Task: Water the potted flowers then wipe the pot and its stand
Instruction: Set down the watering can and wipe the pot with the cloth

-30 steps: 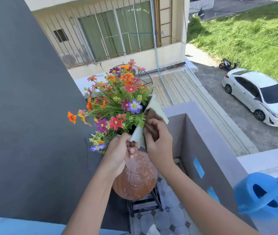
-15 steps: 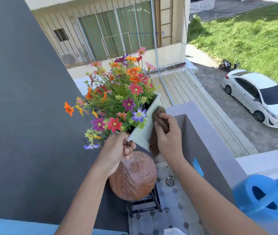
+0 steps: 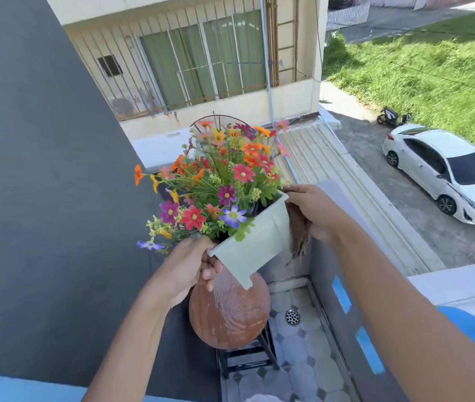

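**Above the round stand: pot held aloft, balcony corner**

Pale square pot (image 3: 255, 242) of mixed flowers (image 3: 224, 181), tilted, clear of the brown round stand (image 3: 230, 314) below. Left hand (image 3: 187, 265) grips the near corner rim. Right hand (image 3: 314, 210) presses a brown cloth (image 3: 298, 230) to the far side. Beneath the stand: grey patterned floor tiles (image 3: 297, 358), a drain (image 3: 292, 316). Left of it, a dark wall (image 3: 42, 198); right, a grey parapet (image 3: 332, 285).

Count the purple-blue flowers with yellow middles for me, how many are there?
2. One purple-blue flower sits at the front of the bunch just above the pale green plastic pot; another droops low on the left. More may hide among the leaves.
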`<state>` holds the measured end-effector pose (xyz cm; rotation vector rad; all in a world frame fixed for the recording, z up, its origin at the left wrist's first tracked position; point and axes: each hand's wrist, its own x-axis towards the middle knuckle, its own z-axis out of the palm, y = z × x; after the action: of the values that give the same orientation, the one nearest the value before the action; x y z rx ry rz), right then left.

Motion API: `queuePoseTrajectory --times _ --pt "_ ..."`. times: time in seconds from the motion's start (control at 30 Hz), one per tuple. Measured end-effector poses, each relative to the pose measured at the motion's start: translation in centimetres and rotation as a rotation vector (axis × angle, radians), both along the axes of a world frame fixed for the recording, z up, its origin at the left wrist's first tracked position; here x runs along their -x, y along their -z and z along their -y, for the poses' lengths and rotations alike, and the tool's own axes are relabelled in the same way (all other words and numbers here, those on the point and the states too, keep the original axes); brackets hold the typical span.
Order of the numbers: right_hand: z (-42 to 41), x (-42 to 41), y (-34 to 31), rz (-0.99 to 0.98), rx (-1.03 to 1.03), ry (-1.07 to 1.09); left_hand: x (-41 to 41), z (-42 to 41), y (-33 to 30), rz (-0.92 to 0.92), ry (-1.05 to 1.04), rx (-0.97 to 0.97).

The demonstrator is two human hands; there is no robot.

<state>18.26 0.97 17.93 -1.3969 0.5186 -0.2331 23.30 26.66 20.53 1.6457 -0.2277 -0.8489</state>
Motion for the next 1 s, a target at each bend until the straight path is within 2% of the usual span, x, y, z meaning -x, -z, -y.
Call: queuePoseTrajectory --times 0.13,0.2,0.33,0.43,0.5,0.63,0.73,0.83,0.9,1.0 --pt "0.3 1.2 0.3 -0.023 -0.395 -0.133 -1.0 -0.8 -0.1 0.087 0.044 -0.082" --pt "-0.2 1.1 0.7 -0.054 -0.373 -0.183 -1.5 -1.0 0.0 0.167 0.043 -0.128" --pt "-1.4 0.7 1.0 -0.145 -0.013 -0.172 -2.0 -0.9 -0.1 0.343 0.06 -0.226" --pt "-2.3 0.7 2.0 -0.118 -0.063 -0.149 -2.2 -0.8 -0.6 0.432 0.038 -0.302" --pt "-3.6 0.8 2.2 -0.075 -0.134 -0.029 -2.4 -0.4 -0.4 0.466 -0.043 -0.303" --pt "-5.7 0.1 3.5 -0.025 -0.215 0.281 -3.4 1.5 1.5 0.38 -0.395 -0.208" --pt "-6.7 -0.1 4.0 -0.034 -0.271 0.427 -2.9 2.4 2.3 0.358 -0.495 -0.243" --pt "-7.5 -0.2 4.2 0.015 -0.341 0.515 -0.9 2.9 3.4 0.305 -0.387 -0.301" --pt "-8.1 -0.2 4.2 0.033 -0.284 0.537 0.7 3.7 3.6 0.2 -0.259 -0.308" --pt "-9.1 0.0 3.7 0.027 -0.109 0.522 0.9 5.4 3.3 0.111 -0.198 -0.289"
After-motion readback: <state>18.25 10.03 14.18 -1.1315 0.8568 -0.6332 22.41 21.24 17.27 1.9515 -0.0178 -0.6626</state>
